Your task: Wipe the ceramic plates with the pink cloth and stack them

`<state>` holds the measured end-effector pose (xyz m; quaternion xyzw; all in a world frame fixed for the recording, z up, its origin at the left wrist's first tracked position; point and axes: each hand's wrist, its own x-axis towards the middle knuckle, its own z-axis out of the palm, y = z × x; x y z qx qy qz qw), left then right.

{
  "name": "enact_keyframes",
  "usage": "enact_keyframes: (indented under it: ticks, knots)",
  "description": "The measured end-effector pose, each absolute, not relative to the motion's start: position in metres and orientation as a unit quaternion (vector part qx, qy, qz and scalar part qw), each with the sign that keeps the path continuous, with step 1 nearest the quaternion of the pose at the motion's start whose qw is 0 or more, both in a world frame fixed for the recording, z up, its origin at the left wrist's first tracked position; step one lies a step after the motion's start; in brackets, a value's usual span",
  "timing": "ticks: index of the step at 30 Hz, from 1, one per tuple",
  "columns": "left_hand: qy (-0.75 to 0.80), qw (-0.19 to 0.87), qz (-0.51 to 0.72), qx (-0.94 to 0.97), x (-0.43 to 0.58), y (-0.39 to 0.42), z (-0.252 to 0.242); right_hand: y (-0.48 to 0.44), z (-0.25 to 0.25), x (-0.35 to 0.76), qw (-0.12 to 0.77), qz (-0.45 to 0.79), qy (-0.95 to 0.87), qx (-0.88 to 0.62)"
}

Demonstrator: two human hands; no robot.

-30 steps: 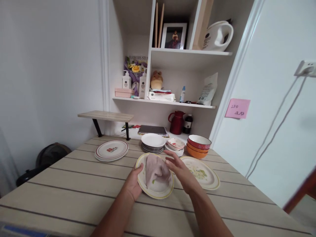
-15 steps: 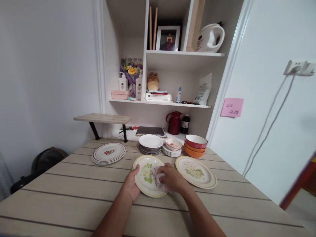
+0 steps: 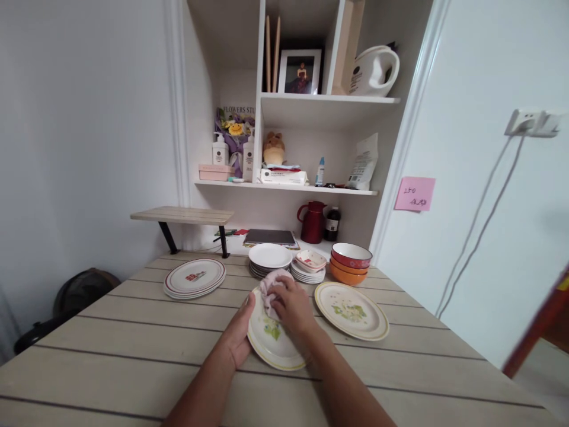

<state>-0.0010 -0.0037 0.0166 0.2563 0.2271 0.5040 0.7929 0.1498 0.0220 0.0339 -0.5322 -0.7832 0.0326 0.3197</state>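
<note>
Wiping apparently in hand. Plate (image 3: 273, 344) held over table (image 3: 133, 356), its left rim gripped by left hand (image 3: 239, 335). Cloth (image 3: 269, 289) bunched in right hand (image 3: 293, 305), at far rim. For next stroke, 1 steady rim grip seems called for.

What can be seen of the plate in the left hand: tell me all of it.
The plate is off-white and looks like glazed ceramic, with a yellow band at its rim and a green leafy print. Its printed side faces the camera. The left hand grips its left edge; the right hand holds a crumpled cloth against its far part, covering some of it. Whether its underside touches the table is hidden.
</note>
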Motion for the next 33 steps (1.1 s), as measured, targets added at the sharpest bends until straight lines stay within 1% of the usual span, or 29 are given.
enact_keyframes:
  ticks: [4,6,8,10,12,14,16,19,23,25,27,29,31,33]
  knots:
    - [0.231,0.772,0.541,0.243,-0.005,-0.005,0.017,0.015,0.039,0.184,0.22,0.055,-0.738,-0.636]
    - [0.225,0.771,0.548,0.235,-0.007,-0.004,0.017,0.006,0.038,0.192,0.163,0.083,-0.747,-0.639]
    - [0.21,0.786,0.533,0.232,-0.008,-0.003,0.017,-0.003,0.035,0.189,0.137,0.107,-0.78,-0.6]
    - [0.195,0.807,0.507,0.233,-0.008,-0.002,0.015,-0.008,0.033,0.175,0.164,0.133,-0.815,-0.539]
    - [0.191,0.816,0.491,0.237,-0.008,-0.002,0.014,-0.008,0.032,0.154,0.23,0.152,-0.838,-0.471]
    - [0.195,0.814,0.491,0.242,-0.006,-0.001,0.013,-0.003,0.031,0.137,0.291,0.139,-0.851,-0.415]
    - [0.193,0.811,0.495,0.246,-0.004,-0.002,0.013,0.006,0.032,0.132,0.314,0.103,-0.847,-0.417]
    - [0.197,0.809,0.494,0.25,-0.002,-0.002,0.013,0.018,0.034,0.145,0.288,0.061,-0.811,-0.505]
    - [0.207,0.813,0.489,0.241,-0.004,0.002,0.01,0.014,0.035,0.171,0.216,0.061,-0.755,-0.616]
    - [0.205,0.812,0.493,0.236,-0.006,0.003,0.008,0.004,0.035,0.174,0.174,0.067,-0.754,-0.63]
    - [0.206,0.813,0.491,0.236,-0.007,0.004,0.007,-0.007,0.034,0.168,0.149,0.084,-0.781,-0.601]
    - [0.213,0.813,0.486,0.241,-0.008,0.004,0.006,-0.014,0.032,0.154,0.168,0.11,-0.82,-0.537]
    - [0.218,0.809,0.487,0.246,-0.007,0.004,0.006,-0.014,0.029,0.139,0.221,0.123,-0.847,-0.468]
    - [0.207,0.81,0.49,0.247,-0.006,0.004,0.006,-0.007,0.028,0.129,0.27,0.107,-0.855,-0.43]
